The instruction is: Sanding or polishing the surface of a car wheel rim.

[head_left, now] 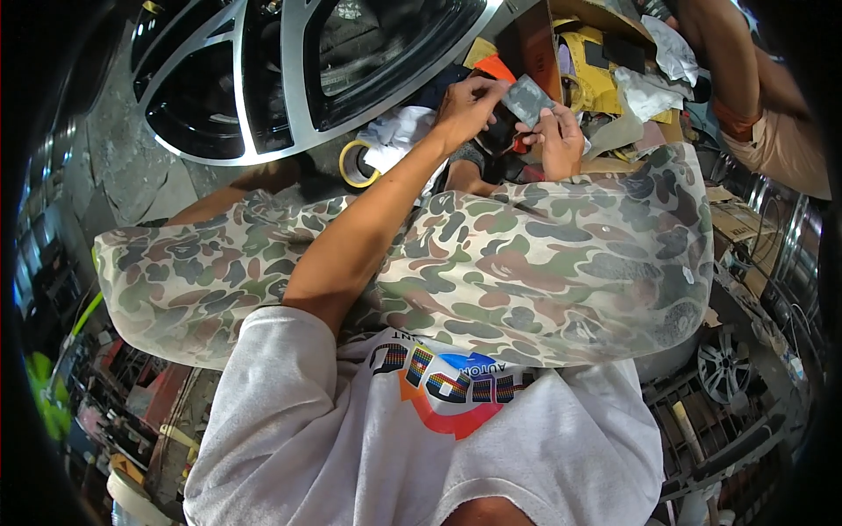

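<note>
My right hand (563, 140) holds a small grey rectangular pad (528, 99) between thumb and fingers, tilted above my lap. My left hand (469, 110) is raised beside the pad's left edge, fingertips pinched together; what they grip is too small to make out. Behind the pad are an orange sheet (494, 68) and a yellow piece. A roll of yellow tape (349, 167) sits left of my left forearm, next to crumpled white cloth (390, 131).
A black-and-silver alloy wheel (246, 88) fills the upper left. A cardboard box (539, 39) with yellow sheets and scraps stands ahead, right. A co-worker's bare arm and leg (737, 61) are at the upper right. Another wheel (724, 368) and assorted clutter lie behind, right.
</note>
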Demonstrator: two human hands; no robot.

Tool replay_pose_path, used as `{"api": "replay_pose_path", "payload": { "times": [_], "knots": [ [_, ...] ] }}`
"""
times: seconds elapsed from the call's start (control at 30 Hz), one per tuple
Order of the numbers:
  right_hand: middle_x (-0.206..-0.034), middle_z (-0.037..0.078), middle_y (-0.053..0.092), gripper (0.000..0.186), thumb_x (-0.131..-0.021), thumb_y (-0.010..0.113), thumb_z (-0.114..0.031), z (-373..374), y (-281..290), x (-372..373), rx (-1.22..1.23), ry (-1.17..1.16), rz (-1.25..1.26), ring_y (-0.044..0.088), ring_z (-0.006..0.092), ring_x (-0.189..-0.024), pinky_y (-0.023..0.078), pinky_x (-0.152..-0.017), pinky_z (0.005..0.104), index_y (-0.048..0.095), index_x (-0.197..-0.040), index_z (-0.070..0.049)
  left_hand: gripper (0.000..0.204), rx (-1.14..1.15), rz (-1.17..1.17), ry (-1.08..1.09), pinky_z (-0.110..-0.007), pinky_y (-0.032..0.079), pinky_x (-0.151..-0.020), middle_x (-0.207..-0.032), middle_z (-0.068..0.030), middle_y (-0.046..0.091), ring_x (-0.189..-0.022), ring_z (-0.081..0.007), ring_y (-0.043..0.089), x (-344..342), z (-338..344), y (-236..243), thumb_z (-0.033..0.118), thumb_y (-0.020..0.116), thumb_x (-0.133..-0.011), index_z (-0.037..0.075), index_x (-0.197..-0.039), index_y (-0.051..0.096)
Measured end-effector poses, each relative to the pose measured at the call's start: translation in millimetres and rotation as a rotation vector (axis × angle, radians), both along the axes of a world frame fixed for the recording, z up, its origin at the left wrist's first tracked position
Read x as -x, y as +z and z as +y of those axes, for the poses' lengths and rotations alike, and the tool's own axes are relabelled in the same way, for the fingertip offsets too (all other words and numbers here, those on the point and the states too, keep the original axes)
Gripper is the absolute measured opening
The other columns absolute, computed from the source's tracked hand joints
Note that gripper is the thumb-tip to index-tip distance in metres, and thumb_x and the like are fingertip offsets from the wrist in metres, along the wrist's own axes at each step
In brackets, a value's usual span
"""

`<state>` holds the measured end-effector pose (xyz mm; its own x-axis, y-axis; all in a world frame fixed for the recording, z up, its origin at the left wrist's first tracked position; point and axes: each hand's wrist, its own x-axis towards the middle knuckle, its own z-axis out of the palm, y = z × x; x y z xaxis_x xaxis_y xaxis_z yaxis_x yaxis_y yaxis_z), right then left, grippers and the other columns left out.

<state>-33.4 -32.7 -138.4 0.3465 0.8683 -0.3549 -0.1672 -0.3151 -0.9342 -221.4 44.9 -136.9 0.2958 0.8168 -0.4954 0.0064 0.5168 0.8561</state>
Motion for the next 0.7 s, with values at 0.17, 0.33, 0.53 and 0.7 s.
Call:
{"api": "replay_pose_path", "payload": {
  "times": [0.17, 0.33, 0.53, 0.7],
  "knots": [
    [-0.085, 0.003, 0.072, 0.027, -0.112, 0.068, -0.024, 4, 29, -2, -0.014, 0.076, -0.111, 0.071, 0.0090, -0.068, 0.045, -0.052, 0.0224, 0.069, -0.124, 0.000, 0.042, -0.024, 0.063, -0.184, -0.026, 0.048, -0.053, -0.072, -0.0005, 0.068, -0.059, -0.0075, 0.062, 1, 11, 26, 0.040, 0.088, -0.095, 0.001, -0.107, 0.081],
    [-0.077, 0.002, 0.071, 0.024, -0.103, 0.082, -0.025, 20, 42, -19, 0.077, 0.142, -0.109, 0.055, 0.0042, -0.057, 0.040, -0.051, 0.0221, 0.074, -0.111, -0.004, 0.029, 0.018, -0.276, -0.103, -0.027, 0.058, -0.059, -0.082, -0.0085, 0.077, -0.067, -0.0134, 0.074, -1, 17, 46, 0.026, 0.083, -0.101, -0.003, -0.107, 0.080],
    [-0.094, 0.009, 0.073, 0.024, -0.105, 0.073, -0.023, 58, 57, -119, -0.115, 0.297, -0.038, 0.065, 0.0145, -0.077, 0.050, -0.067, 0.0302, 0.072, -0.118, -0.002, 0.028, -0.003, -0.438, -0.115, -0.033, 0.067, -0.067, -0.094, -0.0142, 0.079, -0.079, -0.0216, 0.080, -39, 13, 112, 0.020, 0.076, -0.106, -0.007, -0.113, 0.078],
    [-0.127, 0.021, 0.075, 0.036, -0.104, 0.062, -0.017, 78, 210, -39, -0.401, 0.067, -0.137, 0.074, 0.0291, -0.114, 0.058, -0.101, 0.0387, 0.065, -0.131, 0.008, 0.036, -0.343, -0.227, -0.241, -0.035, 0.064, -0.070, -0.087, -0.0157, 0.080, -0.076, -0.0219, 0.080, -27, 19, 174, 0.026, 0.070, -0.108, -0.008, -0.105, 0.079]
  ]
}}
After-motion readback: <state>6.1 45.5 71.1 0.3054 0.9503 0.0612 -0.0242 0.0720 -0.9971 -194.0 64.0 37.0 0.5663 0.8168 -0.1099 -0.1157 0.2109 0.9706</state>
